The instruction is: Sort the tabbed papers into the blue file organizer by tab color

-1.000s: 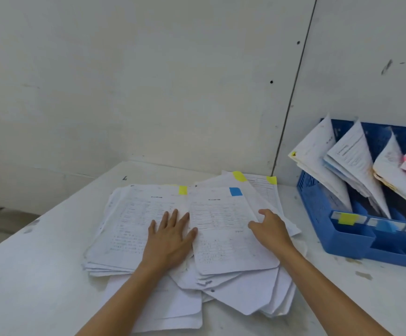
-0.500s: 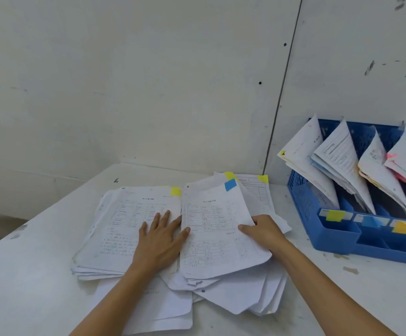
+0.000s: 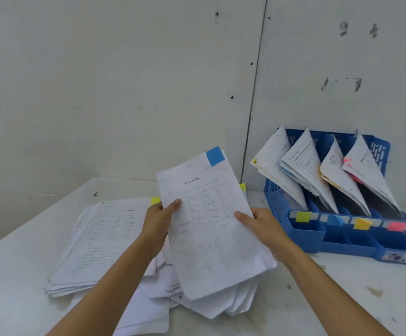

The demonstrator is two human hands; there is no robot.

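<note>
A sheaf of printed papers with a blue tab [image 3: 211, 229] is lifted off the pile and tilted up. My left hand [image 3: 157, 223] grips its left edge, thumb on top. My right hand [image 3: 261, 226] grips its right edge the same way. Below lies the loose pile of tabbed papers [image 3: 105, 241]; a yellow tab shows at its far edge. The blue file organizer [image 3: 306, 236] stands at the right by the wall. Its front labels read yellow, blue, orange and pink from left to right, and each slot holds leaning papers.
A white table [image 3: 15, 275] carries everything and meets a white wall [image 3: 124, 81] behind. The table's left edge runs diagonally at the far left. Small stains mark the table surface to the right of my right arm.
Both hands took hold of the blue-tabbed papers, which lay flat on the pile, and raised them up and toward me. The left hand left the pile's top sheet.
</note>
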